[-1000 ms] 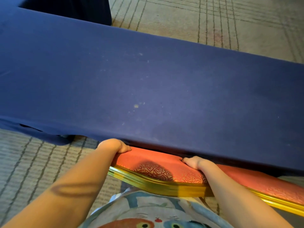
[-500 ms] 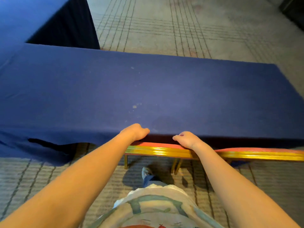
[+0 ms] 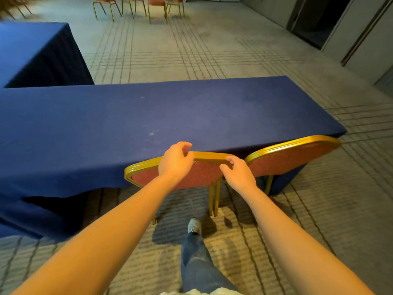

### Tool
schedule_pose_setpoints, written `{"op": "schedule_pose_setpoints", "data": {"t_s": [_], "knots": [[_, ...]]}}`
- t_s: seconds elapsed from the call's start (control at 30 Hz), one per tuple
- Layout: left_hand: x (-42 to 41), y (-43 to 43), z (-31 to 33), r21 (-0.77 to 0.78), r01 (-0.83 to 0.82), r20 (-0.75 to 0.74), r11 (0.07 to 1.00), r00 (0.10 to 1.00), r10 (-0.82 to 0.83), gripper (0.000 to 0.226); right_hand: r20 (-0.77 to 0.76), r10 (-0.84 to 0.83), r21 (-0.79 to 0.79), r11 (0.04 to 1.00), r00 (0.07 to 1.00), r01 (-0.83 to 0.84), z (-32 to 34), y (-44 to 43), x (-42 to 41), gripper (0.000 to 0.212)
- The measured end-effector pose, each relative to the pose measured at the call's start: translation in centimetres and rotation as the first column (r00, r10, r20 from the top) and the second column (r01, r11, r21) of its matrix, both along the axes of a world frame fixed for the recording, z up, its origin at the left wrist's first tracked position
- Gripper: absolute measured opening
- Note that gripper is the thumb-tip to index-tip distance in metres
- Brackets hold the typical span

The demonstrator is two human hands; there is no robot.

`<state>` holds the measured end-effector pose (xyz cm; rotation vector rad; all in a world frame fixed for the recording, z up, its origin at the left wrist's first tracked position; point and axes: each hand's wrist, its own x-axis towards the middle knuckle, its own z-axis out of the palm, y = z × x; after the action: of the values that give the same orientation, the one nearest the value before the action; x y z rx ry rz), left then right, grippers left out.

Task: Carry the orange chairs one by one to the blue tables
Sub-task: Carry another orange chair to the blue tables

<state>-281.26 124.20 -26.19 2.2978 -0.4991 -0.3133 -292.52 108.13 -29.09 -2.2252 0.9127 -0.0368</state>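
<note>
Where both hands clamped the top of the chair back a moment ago, the left hand (image 3: 175,161) now has its fingers lifted and loosely curled above the gold rim, and the right hand (image 3: 238,171) only rests slack fingertips on it, so neither truly holds anything. The orange chair (image 3: 204,174) stands on the carpet, tucked against the near edge of the blue table (image 3: 191,116), just beside a second chair (image 3: 291,156) at the right corner. This delivery looks finished; more chairs (image 3: 155,3) wait across the room.
</note>
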Motion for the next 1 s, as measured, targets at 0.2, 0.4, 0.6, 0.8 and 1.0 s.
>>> {"op": "schedule_pose_setpoints", "data": {"t_s": [0.2, 0.4, 0.6, 0.8, 1.0], "knots": [[-5.6, -2.4, -0.9, -0.116, 0.089, -0.009, 0.989, 0.996, -0.091, 0.031, -0.045, -0.122, 0.072, 0.990, 0.992, 0.125, -0.7, -1.1, -7.4, 0.048], [-11.3, -10.1, -2.6, -0.111, 0.232, -0.125, 0.966, 0.961, -0.246, 0.024, -0.060, -0.232, 0.103, 0.966, 0.971, 0.237, -1.0, -6.5, -14.7, 0.049], [-18.4, -21.2, -3.9, -0.152, 0.296, -0.247, 0.943, 0.912, -0.326, 0.024, -0.134, -0.292, 0.125, 0.943, 0.947, 0.309, -0.4, -16.4, -23.0, 0.049], [-27.3, -33.8, -2.5, -0.218, 0.407, -0.256, 0.887, 0.853, -0.454, 0.014, -0.059, -0.397, 0.143, 0.905, 0.916, 0.402, -0.7, -28.2, -31.5, 0.052], [-33.0, -44.2, -0.3, -0.262, 0.478, -0.254, 0.838, 0.804, -0.538, 0.016, 0.011, -0.473, 0.181, 0.868, 0.881, 0.463, -0.3, -38.7, -37.8, 0.050]]}}
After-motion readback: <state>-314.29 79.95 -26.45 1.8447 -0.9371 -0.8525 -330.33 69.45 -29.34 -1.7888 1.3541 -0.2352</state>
